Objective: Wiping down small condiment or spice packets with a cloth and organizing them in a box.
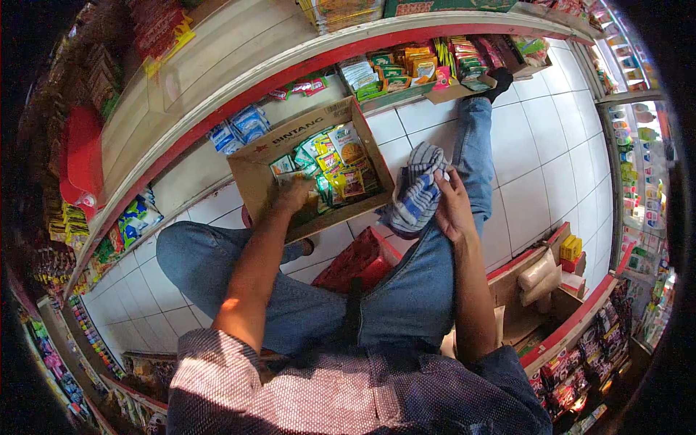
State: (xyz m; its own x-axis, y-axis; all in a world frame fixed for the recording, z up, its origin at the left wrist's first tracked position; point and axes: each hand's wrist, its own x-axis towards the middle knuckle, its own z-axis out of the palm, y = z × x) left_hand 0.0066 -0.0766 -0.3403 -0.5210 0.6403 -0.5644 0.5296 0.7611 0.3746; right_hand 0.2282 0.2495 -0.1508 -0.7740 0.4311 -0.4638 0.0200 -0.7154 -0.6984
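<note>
An open cardboard box (254, 170) stands in front of me, with many green and yellow sachets (341, 163) lying in it. My left hand (294, 194) reaches down into the box at its left side, among the sachets. Its fingers are smeared and partly hidden, so I cannot make out their grip. Over my right thigh, my right hand (452, 204) is closed on a bunched blue-and-white striped cloth (419, 190). That cloth hangs just right of the box, near its corner.
Behind the box runs a low shelf with a red edge (283, 69), stocked with rows of sachets (406, 69). A red box (357, 261) sits on the white tiled floor (522, 217) between my legs. To my right are a carton with packets (540, 279) and a glass-fronted case (638, 167).
</note>
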